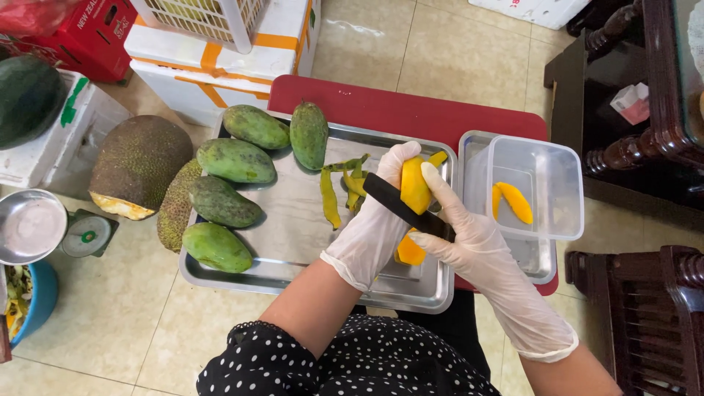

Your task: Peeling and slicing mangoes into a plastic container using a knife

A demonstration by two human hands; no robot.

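My left hand (375, 220), in a white glove, grips a peeled yellow mango (413, 185) over the steel tray (293, 227). My right hand (469, 235), also gloved, holds a black-handled knife (400, 207) laid across the mango. Strips of green peel (339, 187) lie on the tray just left of the fruit. Several whole green mangoes (235, 161) rest on the tray's left side. A clear plastic container (546, 227) to the right holds yellow mango slices (511, 200).
The tray sits on a red table (396, 106). A cut jackfruit (136, 163) lies on the tiled floor at left, beside a scale with a steel bowl (33, 226). White foam boxes (213, 59) stand behind. Dark wooden furniture (638, 147) is at right.
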